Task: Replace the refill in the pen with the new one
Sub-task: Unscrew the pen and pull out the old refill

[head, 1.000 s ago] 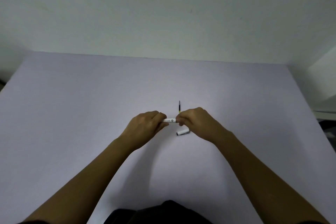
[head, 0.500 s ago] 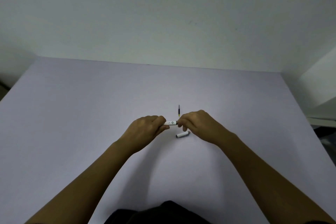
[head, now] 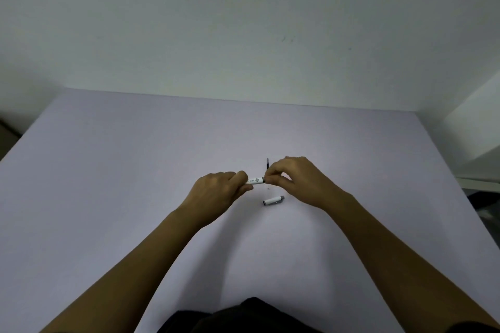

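Observation:
A white pen barrel [head: 255, 180] with a small printed mark is held level above the table between both hands. My left hand [head: 216, 194] grips its left end. The fingertips of my right hand [head: 295, 181] pinch its right end, where the tip section is hidden by the fingers. On the table below lies a white cap [head: 273, 200] with a grey end. Just behind my right hand a thin dark refill [head: 267, 163] lies on the table, pointing away from me, its near end hidden.
The table [head: 135, 184] is a plain pale lilac surface reaching back to a white wall. A white block [head: 476, 140] stands off its right edge. My dark clothing shows at the bottom of the view.
The camera tilted up a little. My right hand has lifted and shifted slightly right, uncovering the whole cap on the table. Both hands stay on the pen barrel.

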Demonstrator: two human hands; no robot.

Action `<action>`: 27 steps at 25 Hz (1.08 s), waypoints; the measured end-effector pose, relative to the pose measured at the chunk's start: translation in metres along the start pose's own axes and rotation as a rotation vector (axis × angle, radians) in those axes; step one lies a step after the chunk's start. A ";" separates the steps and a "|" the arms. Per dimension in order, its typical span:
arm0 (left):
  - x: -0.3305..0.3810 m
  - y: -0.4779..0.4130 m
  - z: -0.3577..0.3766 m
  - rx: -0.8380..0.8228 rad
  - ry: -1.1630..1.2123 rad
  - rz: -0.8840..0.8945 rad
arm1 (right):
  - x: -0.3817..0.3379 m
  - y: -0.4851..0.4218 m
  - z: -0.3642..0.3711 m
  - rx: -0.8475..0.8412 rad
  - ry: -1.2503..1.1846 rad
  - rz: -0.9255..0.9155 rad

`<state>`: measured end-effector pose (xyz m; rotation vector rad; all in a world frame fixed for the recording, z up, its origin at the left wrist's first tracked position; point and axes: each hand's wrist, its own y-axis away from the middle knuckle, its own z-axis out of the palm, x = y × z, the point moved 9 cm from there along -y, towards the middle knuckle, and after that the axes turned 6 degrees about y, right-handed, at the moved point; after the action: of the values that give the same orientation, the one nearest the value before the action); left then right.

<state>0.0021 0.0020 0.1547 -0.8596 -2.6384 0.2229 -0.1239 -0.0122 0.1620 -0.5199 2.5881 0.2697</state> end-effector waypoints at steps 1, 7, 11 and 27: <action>0.001 0.000 -0.002 0.014 -0.004 0.005 | -0.002 0.001 -0.004 0.024 -0.039 -0.018; 0.007 0.001 -0.008 0.044 -0.075 0.053 | 0.004 0.005 0.008 -0.093 -0.050 0.048; 0.010 0.000 -0.007 0.041 -0.079 0.059 | -0.004 0.007 -0.002 -0.005 -0.059 -0.014; 0.005 0.003 -0.011 0.090 0.066 0.033 | 0.001 0.010 -0.004 -0.023 -0.098 0.078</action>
<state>0.0044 0.0079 0.1653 -0.8659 -2.5344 0.3138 -0.1307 -0.0049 0.1657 -0.4041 2.5161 0.3424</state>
